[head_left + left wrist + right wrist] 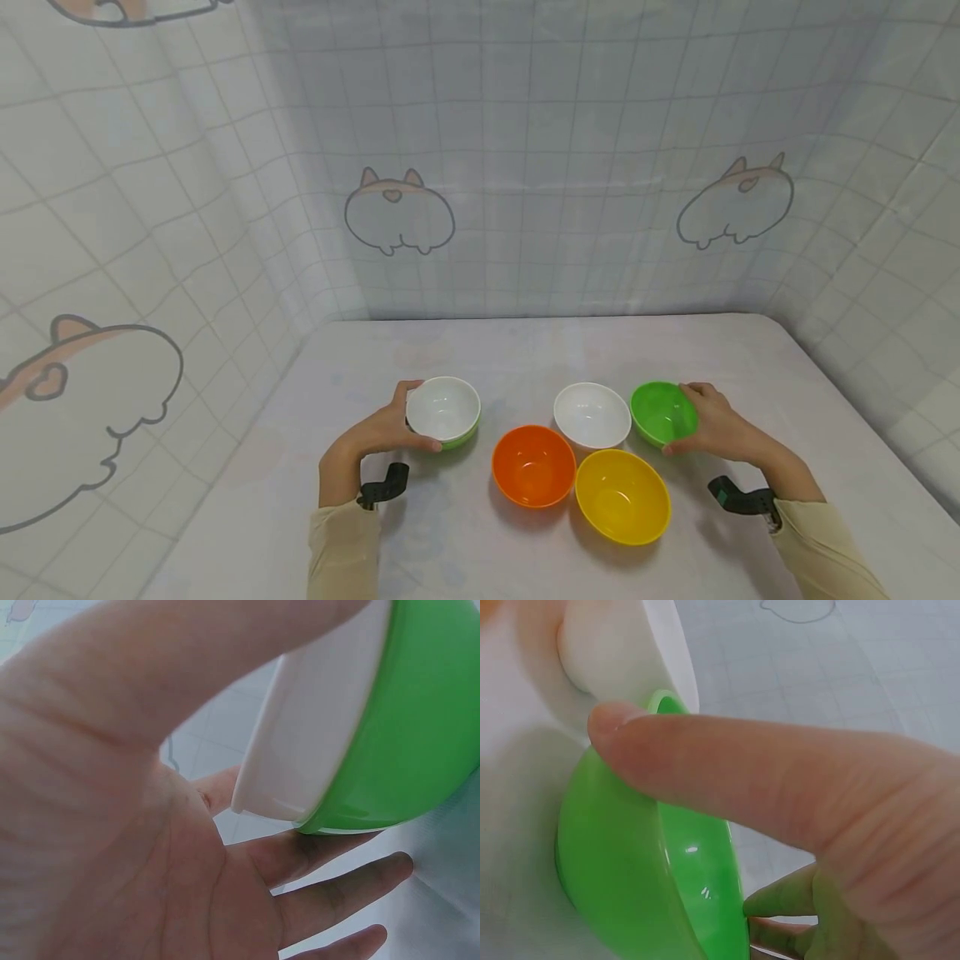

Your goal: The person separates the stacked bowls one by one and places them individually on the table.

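Note:
At the left of the group, a white bowl [442,408] sits nested inside a green bowl [420,727]. My left hand [386,425] grips this pair from its left side, the thumb at the near side and a finger at the far side. Over on the right, my right hand [716,423] holds a second green bowl [660,412] by its right side. Its thumb presses the outer wall near the rim, and other fingers touch the opposite side in the right wrist view. Another white bowl [592,415] stands close to the left of that green bowl.
An orange bowl [534,467] and a larger yellow bowl [622,497] stand side by side in front of the second white bowl. All rest on a pale covered table [247,517]. Grid-patterned cloth [525,208] hangs behind and along both sides.

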A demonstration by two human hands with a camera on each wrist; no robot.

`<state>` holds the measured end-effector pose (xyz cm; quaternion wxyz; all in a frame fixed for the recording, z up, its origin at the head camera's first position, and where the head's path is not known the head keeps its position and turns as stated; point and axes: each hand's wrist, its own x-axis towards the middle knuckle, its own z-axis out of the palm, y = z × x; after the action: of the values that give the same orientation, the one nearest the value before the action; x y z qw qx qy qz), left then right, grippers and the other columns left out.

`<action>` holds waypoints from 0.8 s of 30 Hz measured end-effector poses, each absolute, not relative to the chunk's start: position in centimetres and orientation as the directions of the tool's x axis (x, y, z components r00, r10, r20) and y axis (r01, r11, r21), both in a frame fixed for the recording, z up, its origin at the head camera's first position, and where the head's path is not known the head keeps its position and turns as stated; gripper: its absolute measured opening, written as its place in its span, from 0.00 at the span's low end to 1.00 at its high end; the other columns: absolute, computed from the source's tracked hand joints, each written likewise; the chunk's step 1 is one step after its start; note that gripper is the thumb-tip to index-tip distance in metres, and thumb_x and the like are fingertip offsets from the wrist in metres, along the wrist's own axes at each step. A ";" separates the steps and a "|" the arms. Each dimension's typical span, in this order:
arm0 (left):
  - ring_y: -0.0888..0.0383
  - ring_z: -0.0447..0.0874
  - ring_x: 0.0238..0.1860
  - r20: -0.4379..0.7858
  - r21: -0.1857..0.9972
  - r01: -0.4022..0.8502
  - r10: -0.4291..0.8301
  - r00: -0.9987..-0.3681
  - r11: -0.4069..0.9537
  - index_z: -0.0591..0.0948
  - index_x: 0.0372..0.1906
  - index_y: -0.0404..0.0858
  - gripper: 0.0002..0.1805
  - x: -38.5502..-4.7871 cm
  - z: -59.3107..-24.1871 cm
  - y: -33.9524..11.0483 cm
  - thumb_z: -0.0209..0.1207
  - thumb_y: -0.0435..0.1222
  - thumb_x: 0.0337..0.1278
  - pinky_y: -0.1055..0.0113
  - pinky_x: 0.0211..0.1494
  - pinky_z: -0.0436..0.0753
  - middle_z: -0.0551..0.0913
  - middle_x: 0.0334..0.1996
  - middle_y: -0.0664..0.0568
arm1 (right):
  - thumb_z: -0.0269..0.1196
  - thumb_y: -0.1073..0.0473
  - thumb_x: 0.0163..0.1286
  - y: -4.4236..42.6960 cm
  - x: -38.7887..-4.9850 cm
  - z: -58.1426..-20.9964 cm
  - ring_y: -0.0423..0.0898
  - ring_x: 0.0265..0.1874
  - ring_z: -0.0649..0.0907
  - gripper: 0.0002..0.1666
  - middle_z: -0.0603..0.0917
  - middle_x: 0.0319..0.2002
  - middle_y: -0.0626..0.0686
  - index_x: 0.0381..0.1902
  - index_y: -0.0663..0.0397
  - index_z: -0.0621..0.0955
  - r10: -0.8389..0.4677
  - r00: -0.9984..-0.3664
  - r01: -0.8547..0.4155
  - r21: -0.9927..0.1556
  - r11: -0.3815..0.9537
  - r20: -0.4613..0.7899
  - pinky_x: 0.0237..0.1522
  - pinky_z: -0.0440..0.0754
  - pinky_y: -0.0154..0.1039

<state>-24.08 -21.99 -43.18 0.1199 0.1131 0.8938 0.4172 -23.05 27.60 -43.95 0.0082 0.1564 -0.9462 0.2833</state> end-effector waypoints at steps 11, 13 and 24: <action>0.43 0.67 0.62 -0.126 0.765 0.094 0.292 -0.948 0.637 0.48 0.72 0.41 0.61 -24.0 -43.4 -22.0 0.77 0.47 0.36 0.45 0.60 0.67 0.67 0.62 0.36 | 0.78 0.49 0.44 27.7 -23.1 -44.3 0.74 0.52 0.65 0.64 0.57 0.58 0.79 0.65 0.83 0.57 -0.272 -0.960 -0.266 -0.541 0.798 0.071 0.46 0.71 0.70; 0.43 0.67 0.62 -0.131 0.763 0.089 0.288 -0.949 0.640 0.48 0.72 0.42 0.61 -24.0 -43.5 -22.0 0.77 0.47 0.36 0.46 0.60 0.67 0.67 0.63 0.37 | 0.77 0.49 0.45 27.7 -23.1 -44.4 0.74 0.52 0.65 0.64 0.57 0.59 0.79 0.65 0.83 0.56 -0.268 -0.961 -0.260 -0.544 0.797 0.066 0.46 0.72 0.70; 0.43 0.67 0.62 -0.129 0.747 0.093 0.280 -0.951 0.659 0.48 0.72 0.42 0.61 -23.9 -43.3 -21.8 0.77 0.47 0.36 0.46 0.60 0.67 0.68 0.62 0.36 | 0.76 0.47 0.47 27.7 -22.9 -44.7 0.75 0.53 0.65 0.66 0.54 0.60 0.81 0.67 0.82 0.52 -0.253 -0.965 -0.244 -0.563 0.790 0.063 0.46 0.71 0.70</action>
<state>-23.93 -21.83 -43.32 0.1170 0.1033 0.9031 0.4000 -22.94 27.67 -44.65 -0.0079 0.1315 -0.9459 0.2964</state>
